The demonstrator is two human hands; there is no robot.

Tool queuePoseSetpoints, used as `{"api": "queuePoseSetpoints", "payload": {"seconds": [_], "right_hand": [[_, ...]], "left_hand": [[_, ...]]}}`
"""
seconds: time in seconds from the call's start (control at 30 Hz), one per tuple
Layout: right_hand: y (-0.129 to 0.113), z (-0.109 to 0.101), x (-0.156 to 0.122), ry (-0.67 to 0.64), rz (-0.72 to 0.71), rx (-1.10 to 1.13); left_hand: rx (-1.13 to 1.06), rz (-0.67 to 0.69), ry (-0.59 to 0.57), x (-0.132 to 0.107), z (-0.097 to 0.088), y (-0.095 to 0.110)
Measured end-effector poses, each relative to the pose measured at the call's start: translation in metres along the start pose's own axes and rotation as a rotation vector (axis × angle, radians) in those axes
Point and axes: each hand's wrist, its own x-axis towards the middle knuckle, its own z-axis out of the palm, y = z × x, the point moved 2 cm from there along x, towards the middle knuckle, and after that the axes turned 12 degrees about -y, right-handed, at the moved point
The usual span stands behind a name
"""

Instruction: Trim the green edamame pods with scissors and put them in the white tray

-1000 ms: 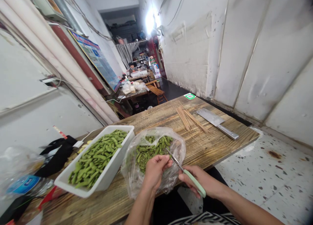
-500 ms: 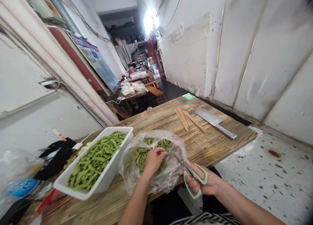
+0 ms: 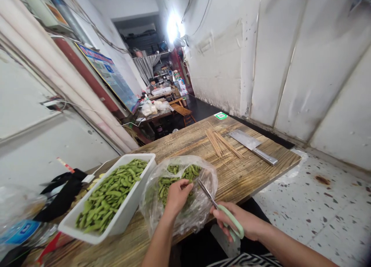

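My left hand [image 3: 176, 194] reaches into a clear plastic bag [image 3: 199, 203] of green edamame pods [image 3: 179, 172], its fingers curled on pods I cannot single out. My right hand [image 3: 240, 222] grips green-handled scissors [image 3: 222, 211], blades pointing up and left toward the bag's opening. To the left of the bag, a white rectangular tray [image 3: 127, 215] is heaped with more pods. Bag and tray rest on a wooden table [image 3: 249, 170].
A bundle of bamboo skewers [image 3: 222, 143] and a cleaver [image 3: 251, 145] lie at the far right of the table. A black bag [image 3: 62, 189] and plastic packaging [image 3: 20, 220] sit at the left. A white wall runs along the right, and speckled floor lies below the table's edge.
My left hand has gone deeper into the bag among the pods. The scissors drew back and opened half a second ago; now their blades are closed and point at the bag again.
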Motion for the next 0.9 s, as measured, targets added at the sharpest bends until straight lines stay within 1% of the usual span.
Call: {"api": "queuePoseSetpoints", "payload": {"seconds": [0.07,0.17,0.23,0.37,0.47,0.6,0.73,0.9], "right_hand": [[-0.004,-0.001,0.001,0.03,-0.014,-0.211],[-0.014,-0.001,-0.001,0.106,-0.073,-0.551],[-0.021,0.001,-0.004,0.16,-0.062,-0.725],[-0.032,0.007,-0.009,0.275,0.002,-0.946],[-0.035,0.009,-0.011,0.344,0.036,-1.087],[-0.033,0.008,-0.012,0.353,0.06,-1.185],[-0.03,0.008,-0.012,0.328,0.056,-1.18],[-0.027,0.009,-0.012,0.329,0.049,-1.162]], "left_hand": [[-0.023,0.006,-0.001,-0.009,-0.003,0.003],[-0.024,0.008,-0.067,-0.021,-0.005,0.013],[-0.045,0.005,-0.118,-0.026,-0.007,0.019],[-0.075,0.06,-0.227,-0.035,-0.008,0.028],[-0.125,0.086,-0.241,-0.039,-0.009,0.029],[-0.139,0.075,-0.263,-0.043,-0.009,0.03],[-0.17,0.095,-0.296,-0.045,-0.008,0.03],[-0.203,0.104,-0.296,-0.046,-0.008,0.03]]}}
